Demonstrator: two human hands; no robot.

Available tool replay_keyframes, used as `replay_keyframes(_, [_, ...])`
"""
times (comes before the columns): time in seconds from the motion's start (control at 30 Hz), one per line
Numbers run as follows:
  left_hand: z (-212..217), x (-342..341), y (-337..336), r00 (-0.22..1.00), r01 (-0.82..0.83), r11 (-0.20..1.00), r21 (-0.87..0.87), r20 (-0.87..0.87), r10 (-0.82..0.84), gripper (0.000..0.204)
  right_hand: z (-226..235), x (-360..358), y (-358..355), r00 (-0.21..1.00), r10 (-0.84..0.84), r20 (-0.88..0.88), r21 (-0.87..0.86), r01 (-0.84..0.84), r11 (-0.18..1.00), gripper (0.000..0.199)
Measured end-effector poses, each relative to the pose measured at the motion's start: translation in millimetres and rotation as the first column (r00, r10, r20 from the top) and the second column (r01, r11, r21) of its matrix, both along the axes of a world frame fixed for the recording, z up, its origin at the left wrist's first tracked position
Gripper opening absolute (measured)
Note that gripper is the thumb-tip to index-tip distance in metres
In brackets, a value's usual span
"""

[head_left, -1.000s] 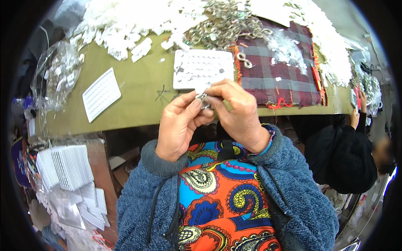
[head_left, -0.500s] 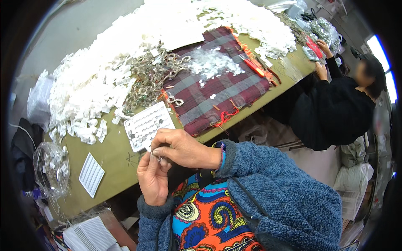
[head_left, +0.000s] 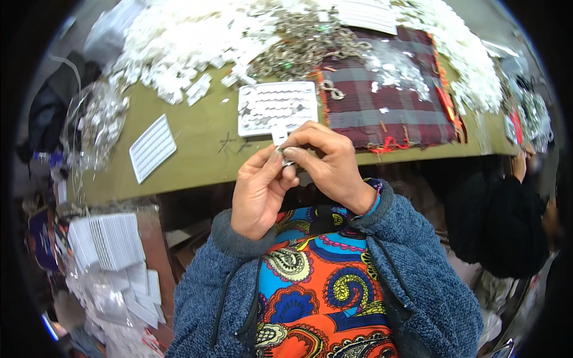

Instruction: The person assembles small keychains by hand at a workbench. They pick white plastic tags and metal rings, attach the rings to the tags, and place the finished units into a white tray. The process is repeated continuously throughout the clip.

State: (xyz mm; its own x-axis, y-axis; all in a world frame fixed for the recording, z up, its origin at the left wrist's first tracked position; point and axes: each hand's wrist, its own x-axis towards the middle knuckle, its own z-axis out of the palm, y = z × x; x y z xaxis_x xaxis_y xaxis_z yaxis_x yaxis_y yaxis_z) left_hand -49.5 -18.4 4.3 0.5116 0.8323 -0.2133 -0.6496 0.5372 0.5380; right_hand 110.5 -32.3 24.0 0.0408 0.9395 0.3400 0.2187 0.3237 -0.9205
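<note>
While both hands meet | left hand (head_left: 258, 194), right hand (head_left: 328, 164) grip pinching small silvery metal piece (head_left: 287, 160), mostly hidden

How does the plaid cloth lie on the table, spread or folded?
Spread: the plaid cloth lies flat on the table, its frayed edges showing.

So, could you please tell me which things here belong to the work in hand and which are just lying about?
In hand:
left hand
right hand
small metal piece
white tag
white card

Lying about:
plaid cloth
ribbed card
white heap
</note>
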Motion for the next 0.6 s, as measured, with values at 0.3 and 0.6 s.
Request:
replay_keyframes(0.3, [18, 0, 7, 0.991, -0.034, 0.999, 0.029, -0.125, 0.037, 0.019, -2, -1, -7, 0.999, 0.045, 0.011, 0.088, -0.046, 0.995, 0.023])
replay_keyframes(0.6, [28, 29, 5, 0.931, 0.22, 0.972, 0.085, -0.317, -0.183, 0.014, 10, 41, 0, 0.88, 0.006, -0.475, -0.415, -0.23, 0.88, 0.016])
